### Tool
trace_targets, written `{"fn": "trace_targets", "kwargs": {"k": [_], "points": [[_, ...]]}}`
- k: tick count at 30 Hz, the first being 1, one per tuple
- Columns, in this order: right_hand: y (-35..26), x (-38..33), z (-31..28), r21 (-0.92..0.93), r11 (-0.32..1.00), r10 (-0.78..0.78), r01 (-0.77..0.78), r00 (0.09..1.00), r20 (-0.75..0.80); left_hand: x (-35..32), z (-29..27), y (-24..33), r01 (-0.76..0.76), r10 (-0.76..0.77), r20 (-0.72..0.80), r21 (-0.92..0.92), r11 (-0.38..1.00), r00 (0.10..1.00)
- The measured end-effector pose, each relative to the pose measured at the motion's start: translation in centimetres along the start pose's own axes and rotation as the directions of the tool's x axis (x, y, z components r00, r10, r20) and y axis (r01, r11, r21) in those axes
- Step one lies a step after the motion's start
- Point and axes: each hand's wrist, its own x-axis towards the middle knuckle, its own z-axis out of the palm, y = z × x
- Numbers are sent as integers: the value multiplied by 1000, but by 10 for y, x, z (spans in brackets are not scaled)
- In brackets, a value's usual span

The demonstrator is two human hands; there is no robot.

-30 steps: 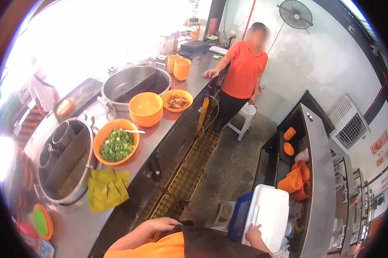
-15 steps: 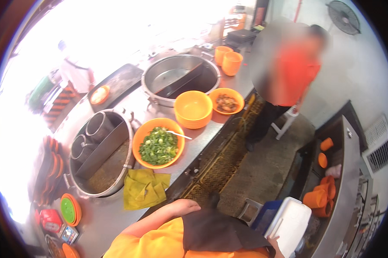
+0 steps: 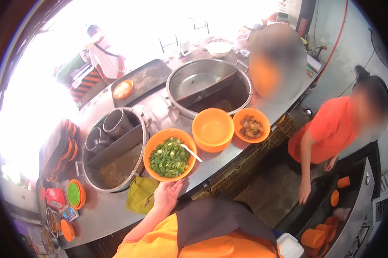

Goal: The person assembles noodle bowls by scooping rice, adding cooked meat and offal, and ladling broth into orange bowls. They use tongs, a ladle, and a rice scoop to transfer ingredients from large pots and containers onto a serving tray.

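My left hand (image 3: 167,196) is open at the near rim of an orange bowl (image 3: 147,168) of chopped green vegetables (image 3: 170,159). Its fingers are stretched out toward the bowl's underside; whether they touch cannot be made out. A white spoon handle (image 3: 191,152) rests over the bowl's right rim. Just left of my wrist, a yellow-green cloth (image 3: 139,195) hangs at the counter edge. Stacked orange bowls (image 3: 213,129) stand right of the greens, then an orange bowl of brown food (image 3: 251,128). My right hand is out of view.
Two large divided metal pots (image 3: 97,180) (image 3: 171,92) are set in the steel counter (image 3: 101,225). A co-worker in a red top (image 3: 331,127) stands at right, beside a shelf with orange cups (image 3: 314,238). A white lid (image 3: 290,246) lies near my right side.
My left hand has moved from the counter edge up to the bowl of greens, fingers extending. My right hand has left view. The red-topped co-worker now appears closer and farther right; the view has shifted.
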Motion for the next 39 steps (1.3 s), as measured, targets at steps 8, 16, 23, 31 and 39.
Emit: {"fn": "trace_targets", "kwargs": {"k": [8,16,23,31,39], "points": [[-92,77,-54,211,974,-129,76,961,246,43,11,-4,-74,73,-24,-81,994,997],[-155,85,-39,676,718,-572,165,693,439,45,16,-7,-109,105,-37,-151,982,994],[-241,45,-97,625,723,-479,294,866,147,15,13,16,84,-84,111,3,996,990],[-332,2,-168,997,50,-664,-51,744,71,7,0,39,58,-61,119,28,998,991],[-393,3,-137,998,-2,-639,-56,768,42,34,4,58,20,6,250,-101,995,968]]}}
